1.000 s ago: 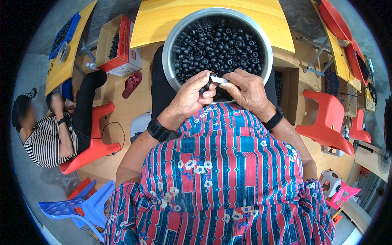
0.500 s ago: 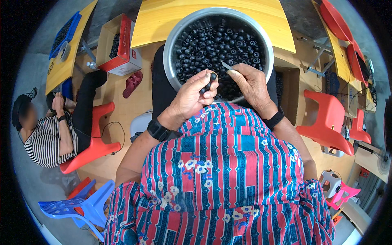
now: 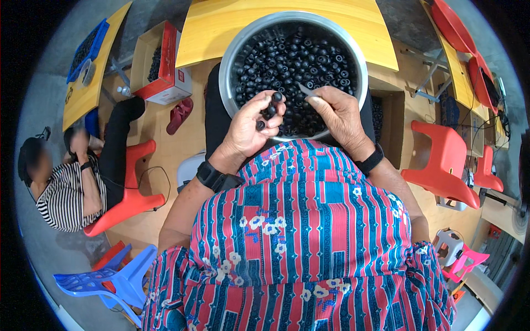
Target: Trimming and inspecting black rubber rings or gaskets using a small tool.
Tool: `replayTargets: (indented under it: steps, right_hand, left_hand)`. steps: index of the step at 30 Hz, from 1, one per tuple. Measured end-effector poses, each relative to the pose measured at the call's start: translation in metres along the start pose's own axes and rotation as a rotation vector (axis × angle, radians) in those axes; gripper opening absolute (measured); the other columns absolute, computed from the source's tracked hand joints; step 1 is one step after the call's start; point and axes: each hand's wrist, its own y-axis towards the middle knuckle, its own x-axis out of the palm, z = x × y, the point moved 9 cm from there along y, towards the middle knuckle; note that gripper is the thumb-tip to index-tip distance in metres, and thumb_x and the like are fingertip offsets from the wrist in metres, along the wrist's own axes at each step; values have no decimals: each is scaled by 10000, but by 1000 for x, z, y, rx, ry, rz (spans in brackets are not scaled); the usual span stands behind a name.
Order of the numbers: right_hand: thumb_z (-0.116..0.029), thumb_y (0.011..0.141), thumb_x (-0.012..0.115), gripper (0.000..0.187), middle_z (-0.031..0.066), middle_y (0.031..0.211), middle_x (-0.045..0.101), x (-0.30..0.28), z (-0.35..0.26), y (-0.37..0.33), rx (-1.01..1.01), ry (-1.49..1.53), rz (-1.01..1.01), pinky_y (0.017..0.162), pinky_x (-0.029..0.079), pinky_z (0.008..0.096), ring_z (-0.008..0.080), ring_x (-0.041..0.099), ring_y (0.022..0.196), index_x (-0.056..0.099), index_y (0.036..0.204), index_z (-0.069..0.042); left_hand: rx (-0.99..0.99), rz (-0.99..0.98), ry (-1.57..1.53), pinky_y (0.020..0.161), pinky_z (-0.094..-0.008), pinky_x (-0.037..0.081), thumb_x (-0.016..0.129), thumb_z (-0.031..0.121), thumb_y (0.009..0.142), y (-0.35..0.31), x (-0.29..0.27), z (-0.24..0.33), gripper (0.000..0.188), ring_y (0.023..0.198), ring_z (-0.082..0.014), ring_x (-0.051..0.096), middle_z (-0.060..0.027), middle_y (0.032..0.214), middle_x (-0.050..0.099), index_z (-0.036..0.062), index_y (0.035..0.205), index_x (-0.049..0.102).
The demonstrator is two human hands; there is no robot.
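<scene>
A wide metal basin (image 3: 225,83) sits at my lap, filled with small round black pieces (image 3: 292,60), some showing a ring-shaped hollow. Over the basin's near left part, my left hand (image 3: 251,122) is curled around several of these black pieces (image 3: 270,112), one up at the fingertips and another low by the palm. To its right, my right hand (image 3: 338,113) pinches a small thin knife (image 3: 306,89), its blade pointing up and left over the pieces. Most of the knife's handle is hidden in my fingers. The two hands are apart.
A yellow table (image 3: 207,33) stands just beyond the basin. Left of it are a red and white carton (image 3: 175,83) and a red slipper (image 3: 179,115). A person in a striped shirt (image 3: 69,193) sits at far left. Red stools (image 3: 436,160) stand at right.
My left hand has turned and its fingers have loosened, showing more black pieces in it. The knife has drawn slightly away from that hand, its blade tilting a little.
</scene>
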Motion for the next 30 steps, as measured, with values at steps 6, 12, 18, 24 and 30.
replayTargets:
  steps: [6, 12, 18, 24, 30]
  right_hand:
    - [-164, 919, 625, 201, 144, 820, 644, -6, 5, -1, 38, 95, 73, 717, 495, 328, 251, 627, 752, 658, 906, 33]
    - [-164, 921, 626, 203, 143, 815, 642, -7, 4, -2, 44, 109, 76, 721, 491, 320, 237, 623, 755, 656, 906, 36]
    - [-172, 923, 628, 209, 148, 819, 645, -7, 1, -1, 45, 104, 70, 722, 493, 324, 240, 626, 759, 657, 918, 35]
    - [-194, 925, 629, 231, 151, 821, 647, -7, 1, -2, 37, 100, 73, 721, 494, 328, 248, 630, 761, 657, 927, 36]
    - [-221, 929, 623, 261, 152, 818, 645, -6, 1, -2, 41, 98, 59, 720, 492, 335, 254, 627, 754, 657, 937, 37]
  left_hand:
    - [66, 23, -68, 479, -156, 336, 523, 244, 989, 2, -10, 10, 177, 678, -85, 456, -78, 968, 531, 74, 1035, 543]
    - [14, 44, -113, 479, -151, 337, 526, 161, 975, 9, -5, 13, 91, 654, -70, 449, -54, 947, 566, 100, 1032, 562]
    - [31, 133, 116, 466, -157, 327, 580, 140, 954, 20, -9, 25, 96, 595, -63, 426, -23, 882, 552, 66, 1014, 567]
    - [437, 287, 1543, 635, -314, 481, 693, 155, 873, 23, 16, 58, 147, 652, -162, 596, -93, 814, 643, 17, 856, 643]
    - [579, 233, 1904, 767, -393, 508, 699, 122, 814, 23, 36, 61, 214, 870, -341, 642, -150, 939, 653, 27, 1005, 678]
